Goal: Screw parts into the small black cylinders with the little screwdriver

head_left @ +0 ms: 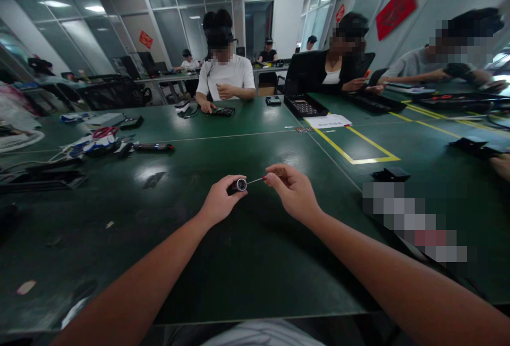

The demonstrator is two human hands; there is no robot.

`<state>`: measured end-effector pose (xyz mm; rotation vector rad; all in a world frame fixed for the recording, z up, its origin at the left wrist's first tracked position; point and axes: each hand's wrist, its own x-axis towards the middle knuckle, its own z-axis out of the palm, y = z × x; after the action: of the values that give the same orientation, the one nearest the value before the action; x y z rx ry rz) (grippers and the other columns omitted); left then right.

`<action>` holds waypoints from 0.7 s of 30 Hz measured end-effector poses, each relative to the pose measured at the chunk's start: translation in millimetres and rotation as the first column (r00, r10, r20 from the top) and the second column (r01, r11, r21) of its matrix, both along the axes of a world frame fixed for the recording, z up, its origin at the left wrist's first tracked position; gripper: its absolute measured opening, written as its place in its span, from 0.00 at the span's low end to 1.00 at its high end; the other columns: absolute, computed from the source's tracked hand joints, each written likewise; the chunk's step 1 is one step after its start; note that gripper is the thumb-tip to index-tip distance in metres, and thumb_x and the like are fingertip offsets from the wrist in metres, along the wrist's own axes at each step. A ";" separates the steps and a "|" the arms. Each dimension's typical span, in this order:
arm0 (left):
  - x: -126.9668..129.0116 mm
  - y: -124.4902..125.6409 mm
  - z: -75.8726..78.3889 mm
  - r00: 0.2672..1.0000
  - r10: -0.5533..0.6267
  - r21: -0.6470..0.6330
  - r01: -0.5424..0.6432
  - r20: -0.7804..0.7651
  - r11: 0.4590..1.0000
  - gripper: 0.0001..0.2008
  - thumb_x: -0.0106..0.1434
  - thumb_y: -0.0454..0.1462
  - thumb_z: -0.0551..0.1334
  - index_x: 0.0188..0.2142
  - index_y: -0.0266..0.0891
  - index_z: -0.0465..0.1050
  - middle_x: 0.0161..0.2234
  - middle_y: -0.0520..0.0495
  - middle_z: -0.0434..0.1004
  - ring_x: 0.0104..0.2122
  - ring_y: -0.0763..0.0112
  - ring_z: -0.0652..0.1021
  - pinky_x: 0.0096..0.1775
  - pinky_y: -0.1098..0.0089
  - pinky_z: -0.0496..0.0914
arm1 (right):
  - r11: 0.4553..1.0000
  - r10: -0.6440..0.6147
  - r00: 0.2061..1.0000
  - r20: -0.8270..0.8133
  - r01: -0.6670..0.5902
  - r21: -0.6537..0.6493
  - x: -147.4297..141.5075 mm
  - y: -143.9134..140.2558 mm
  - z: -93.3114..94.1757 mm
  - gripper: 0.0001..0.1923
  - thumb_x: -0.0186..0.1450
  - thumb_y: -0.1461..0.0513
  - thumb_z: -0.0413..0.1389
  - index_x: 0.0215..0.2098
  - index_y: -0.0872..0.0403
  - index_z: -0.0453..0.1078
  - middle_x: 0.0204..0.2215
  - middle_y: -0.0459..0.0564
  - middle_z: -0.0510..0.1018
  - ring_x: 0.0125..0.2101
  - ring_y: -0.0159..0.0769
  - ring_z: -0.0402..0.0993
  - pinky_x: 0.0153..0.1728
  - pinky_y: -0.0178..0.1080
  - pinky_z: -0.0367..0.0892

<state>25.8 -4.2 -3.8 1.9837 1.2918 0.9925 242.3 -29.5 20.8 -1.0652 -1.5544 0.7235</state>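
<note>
Over the green table, my left hand (222, 201) is closed around a short dark cylinder (241, 185), whose round, silver-rimmed end faces me. My right hand (294, 191), a little to the right, pinches a thin metal rod with a red end (255, 180), which looks like a small screwdriver. The rod points left, and its far tip meets the side of the cylinder or lies just beside it; I cannot tell which. My right fingers hide most of the red part. What the cylinder is does not show clearly.
A dark pen-like tool (153, 147) lies beyond my left hand, near red-handled scissors (105, 132) and cables. Yellow tape (374, 161) marks the green table (223, 271) at right, beside a black box (390, 175). Across the table, a person in white (227, 75) handles a dark device.
</note>
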 end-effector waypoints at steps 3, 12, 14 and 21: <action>-1.9 -0.2 0.1 1.000 -0.019 0.024 0.019 0.003 1.000 0.17 0.60 0.34 0.68 0.50 0.43 0.76 0.48 0.47 0.79 0.49 0.62 0.77 0.55 0.58 0.69 | 1.000 0.007 1.000 0.008 -0.007 0.001 0.2 -0.6 0.7 0.13 0.67 0.53 0.58 0.44 0.52 0.73 0.33 0.50 0.82 0.34 0.39 0.80 0.38 0.44 0.74; -1.6 -0.3 -0.1 0.998 -0.051 -0.009 0.051 0.022 0.999 0.19 0.61 0.35 0.68 0.52 0.45 0.76 0.49 0.47 0.79 0.50 0.62 0.77 0.55 0.58 0.68 | 1.000 -0.021 0.999 0.033 0.020 0.010 0.4 -1.2 0.0 0.14 0.67 0.52 0.58 0.45 0.52 0.73 0.34 0.50 0.82 0.35 0.39 0.80 0.39 0.44 0.73; -1.9 -0.6 -0.1 0.998 -0.058 -0.012 0.058 0.017 0.998 0.19 0.61 0.35 0.68 0.52 0.45 0.76 0.50 0.47 0.79 0.50 0.61 0.77 0.55 0.57 0.68 | 1.000 -0.027 0.999 0.037 0.026 0.011 0.8 -1.4 0.2 0.14 0.67 0.52 0.58 0.45 0.52 0.73 0.34 0.50 0.82 0.35 0.39 0.80 0.39 0.44 0.73; -0.5 -3.0 3.6 0.999 -0.045 -0.015 0.046 0.030 0.999 0.18 0.60 0.35 0.68 0.51 0.44 0.76 0.49 0.46 0.79 0.49 0.61 0.77 0.55 0.56 0.69 | 0.999 -0.032 0.997 0.077 0.031 0.014 0.1 -3.7 3.7 0.11 0.68 0.54 0.57 0.44 0.51 0.72 0.34 0.50 0.83 0.36 0.39 0.81 0.38 0.43 0.73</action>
<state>25.3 -7.2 -0.2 1.9702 1.2292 0.9841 242.4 -33.1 24.5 -1.1172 -1.6022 0.6574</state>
